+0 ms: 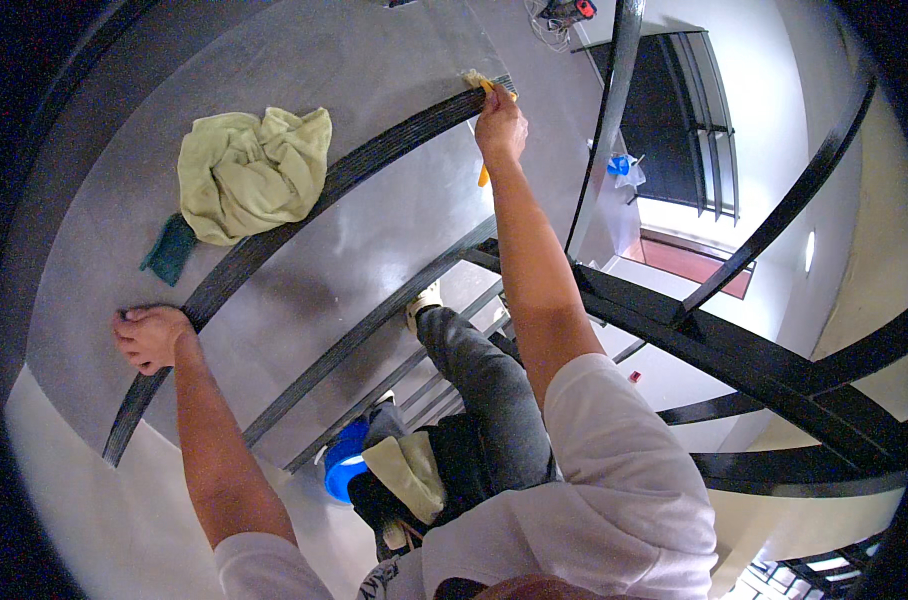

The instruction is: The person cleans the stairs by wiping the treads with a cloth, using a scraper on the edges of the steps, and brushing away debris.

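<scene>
My right hand (pixel 502 125) grips a yellow-handled tool (pixel 483 176) with a pale, brush-like tip, held at the right end of a dark, grooved step-edge strip (pixel 374 145). Low on the left, my left hand (pixel 149 335) lies closed on the grey tread beside that strip; whatever its curled fingers hold, if anything, is hidden. Between the hands, a crumpled pale yellow-green cloth (pixel 254 170) rests on the tread (pixel 394 50), with a dark green scouring pad (pixel 171 250) at its lower left.
Lower steps (pixel 344 340) descend beneath me, my feet on them. A blue bucket (pixel 342 465) sits near my legs. Black railings (pixel 734 360) cross the right side. Beyond are a red-black device with cords (pixel 574 14) and a blue item in a plastic bag (pixel 621 166).
</scene>
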The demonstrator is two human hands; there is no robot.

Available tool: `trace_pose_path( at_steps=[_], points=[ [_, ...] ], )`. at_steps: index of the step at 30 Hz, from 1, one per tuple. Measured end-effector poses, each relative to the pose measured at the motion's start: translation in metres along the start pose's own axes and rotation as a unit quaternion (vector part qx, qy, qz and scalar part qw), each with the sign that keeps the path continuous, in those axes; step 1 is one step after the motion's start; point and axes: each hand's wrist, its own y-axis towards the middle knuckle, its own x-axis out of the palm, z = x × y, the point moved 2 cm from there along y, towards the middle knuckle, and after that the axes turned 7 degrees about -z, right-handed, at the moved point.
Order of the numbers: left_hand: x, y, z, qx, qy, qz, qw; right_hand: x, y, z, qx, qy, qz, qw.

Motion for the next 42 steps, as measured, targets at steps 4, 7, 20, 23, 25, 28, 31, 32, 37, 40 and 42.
trace_pose_path(
  at_steps=[4, 7, 20, 23, 25, 28, 31, 32, 37, 40, 42],
  points=[
    [-0.001, -0.001, 0.001, -0.004, -0.008, -0.013, 1.000, 0.001, -0.018, -0.006, -0.017, -0.027, -0.017, 0.999],
    [-0.004, -0.002, 0.005, -0.017, -0.013, -0.018, 1.000, 0.010, -0.025, -0.009, -0.058, -0.054, -0.006, 0.997],
    [0.001, -0.001, 0.002, -0.009, 0.021, 0.002, 1.000, 0.014, -0.019, -0.019, -0.046, -0.050, -0.065, 0.996],
    [0.002, 0.000, 0.001, -0.001, 0.004, 0.006, 1.000, 0.016, -0.018, -0.019, -0.046, -0.053, -0.070, 0.995],
    [-0.001, -0.001, 0.001, 0.002, -0.008, 0.003, 1.000, 0.017, -0.021, -0.019, -0.026, -0.050, -0.075, 0.996],
    [-0.006, -0.002, 0.004, -0.010, 0.001, -0.015, 1.000, 0.021, -0.023, -0.033, 0.013, -0.013, -0.040, 0.999],
    [0.002, 0.000, -0.003, 0.014, -0.007, 0.007, 1.000, 0.020, -0.019, -0.037, -0.034, -0.021, -0.021, 0.999],
    [0.002, -0.001, -0.003, 0.020, -0.006, 0.007, 1.000, 0.016, -0.017, -0.039, -0.016, -0.026, -0.045, 0.999],
    [0.001, -0.002, 0.000, 0.030, -0.007, -0.012, 0.999, 0.002, -0.015, -0.013, -0.109, -0.120, -0.092, 0.983],
    [0.000, -0.001, 0.003, 0.019, -0.004, -0.022, 1.000, 0.006, -0.018, -0.005, -0.115, -0.107, -0.075, 0.985],
    [0.001, 0.001, 0.003, 0.018, -0.009, 0.003, 1.000, 0.008, -0.015, -0.008, -0.116, -0.084, -0.071, 0.987]
  ],
)
